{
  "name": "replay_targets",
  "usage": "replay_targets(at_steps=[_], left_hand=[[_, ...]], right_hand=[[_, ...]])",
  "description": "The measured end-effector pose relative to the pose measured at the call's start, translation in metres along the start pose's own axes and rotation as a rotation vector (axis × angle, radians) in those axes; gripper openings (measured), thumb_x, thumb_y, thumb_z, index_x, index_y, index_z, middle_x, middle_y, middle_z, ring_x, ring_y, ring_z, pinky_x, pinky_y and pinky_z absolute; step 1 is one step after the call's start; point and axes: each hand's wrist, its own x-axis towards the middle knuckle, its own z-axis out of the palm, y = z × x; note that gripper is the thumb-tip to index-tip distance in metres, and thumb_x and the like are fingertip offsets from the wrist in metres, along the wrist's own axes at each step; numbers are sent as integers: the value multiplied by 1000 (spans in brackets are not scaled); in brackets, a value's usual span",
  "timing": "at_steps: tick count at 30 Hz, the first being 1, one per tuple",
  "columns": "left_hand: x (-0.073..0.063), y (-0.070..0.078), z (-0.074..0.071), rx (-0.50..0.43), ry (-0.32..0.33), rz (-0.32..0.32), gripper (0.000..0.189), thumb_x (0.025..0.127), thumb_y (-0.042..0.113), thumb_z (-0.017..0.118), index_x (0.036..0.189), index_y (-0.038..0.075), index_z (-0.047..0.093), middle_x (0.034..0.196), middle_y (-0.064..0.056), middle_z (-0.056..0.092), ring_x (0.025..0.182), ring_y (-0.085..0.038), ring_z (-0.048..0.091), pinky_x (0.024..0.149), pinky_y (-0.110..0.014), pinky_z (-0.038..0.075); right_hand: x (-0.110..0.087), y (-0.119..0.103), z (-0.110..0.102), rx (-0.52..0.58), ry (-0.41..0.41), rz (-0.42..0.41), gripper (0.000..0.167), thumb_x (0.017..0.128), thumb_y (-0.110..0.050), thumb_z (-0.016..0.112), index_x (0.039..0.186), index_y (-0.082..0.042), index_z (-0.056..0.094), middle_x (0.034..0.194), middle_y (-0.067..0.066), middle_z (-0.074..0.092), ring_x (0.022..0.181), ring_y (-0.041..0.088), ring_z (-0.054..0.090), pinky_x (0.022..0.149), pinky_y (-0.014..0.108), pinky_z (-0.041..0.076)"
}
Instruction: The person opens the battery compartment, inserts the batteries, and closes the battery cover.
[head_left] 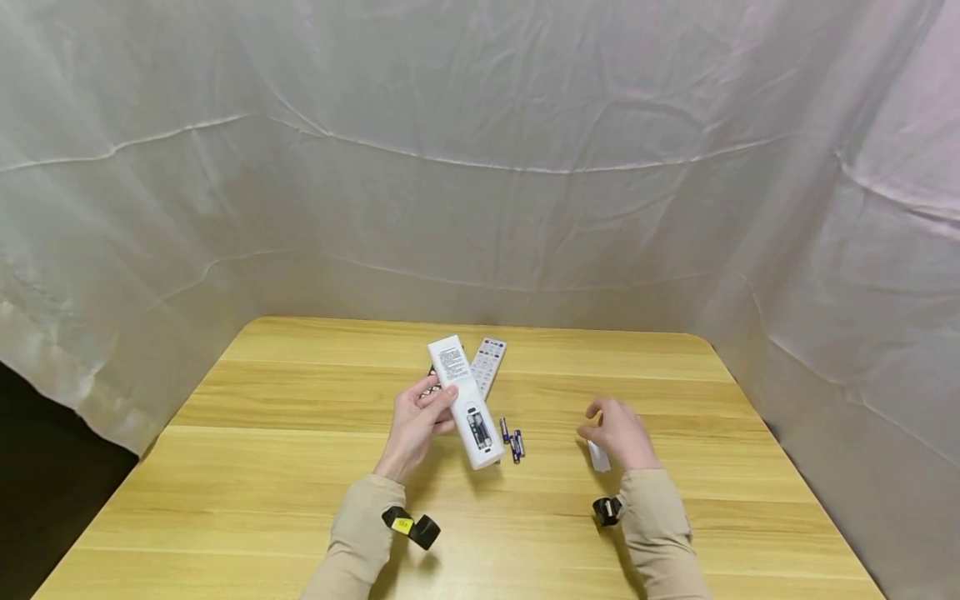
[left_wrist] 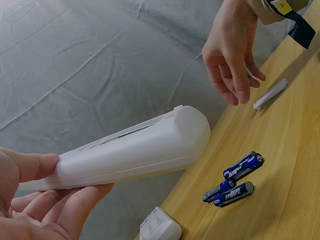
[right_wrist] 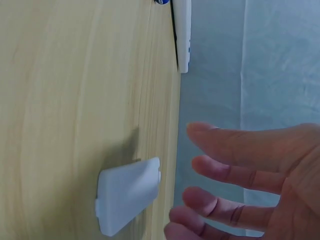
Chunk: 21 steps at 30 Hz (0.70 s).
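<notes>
My left hand (head_left: 417, 417) holds a white remote control (head_left: 455, 367) by its side, back up, thumb on top and fingers underneath. Its battery compartment (head_left: 479, 429) is uncovered and has batteries in it. A white battery cover (right_wrist: 127, 195) lies on the wooden table, close to my right hand (head_left: 618, 433). The fingers of that hand are loosely bent over the table, apart from the cover, with nothing between them. Three loose blue batteries (left_wrist: 235, 180) lie on the table between the hands, nearer the held remote.
Behind the held remote lies a second white remote (head_left: 489, 365), buttons up. A dark remote (head_left: 429, 388) is mostly hidden by the left hand and the held remote. A pale curtain (head_left: 480, 208) hangs around the table (head_left: 300, 467).
</notes>
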Motion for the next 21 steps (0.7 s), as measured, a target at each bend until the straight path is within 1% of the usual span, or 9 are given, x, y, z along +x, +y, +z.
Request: replay_targets(at_steps=[5, 9, 14, 21], left_hand=[[0, 0, 0, -2, -9, 7, 43, 98, 3, 61, 139, -4, 51, 117, -28, 70, 75, -13, 76, 61, -21, 64], [0, 0, 0, 1, -12, 12, 43, 98, 4, 61, 139, -5, 51, 116, -28, 70, 74, -12, 76, 62, -21, 64], [0, -1, 1, -1, -13, 16, 42, 98, 3, 61, 138, -6, 51, 115, -27, 71, 72, -10, 76, 62, -20, 64], [-1, -1, 1, -10, -17, 10, 42, 98, 3, 61, 139, -4, 51, 116, -27, 70, 73, -10, 76, 62, -20, 63]], right_hand=[[0, 2, -1, -34, -53, 42, 32, 81, -14, 77, 108, 1, 66, 89, 16, 69, 74, 22, 61, 58, 28, 48], [1, 3, 1, -49, -78, 71, 32, 80, -14, 78, 107, -1, 66, 95, 19, 70, 79, 24, 62, 60, 29, 50], [3, 6, 5, -61, -82, 77, 30, 79, -14, 78, 103, -2, 66, 99, 20, 69, 81, 27, 60, 60, 29, 49], [2, 7, 6, -63, -67, 62, 23, 78, -10, 77, 97, -2, 66, 94, 20, 68, 78, 26, 59, 58, 29, 49]])
